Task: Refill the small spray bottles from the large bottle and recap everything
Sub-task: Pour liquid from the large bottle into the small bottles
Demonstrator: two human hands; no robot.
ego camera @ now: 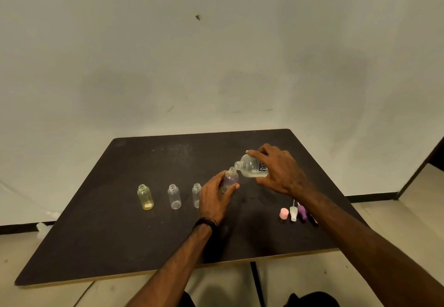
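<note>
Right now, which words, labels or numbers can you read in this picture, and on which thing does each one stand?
"re" over "nu": black letters on the large bottle, cut off by the right hand.
Smaller print beside them: too blurred to read.
Small bottles, caps, table: no text visible.

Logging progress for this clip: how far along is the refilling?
Done: all four small bottles are uncapped; spray caps lie in a row on the table. In hand: the left hand holds the purple bottle while the right hand tips the large bottle at its mouth. Left: the yellow bottle and two clear bottles look empty; nothing is recapped.
</note>
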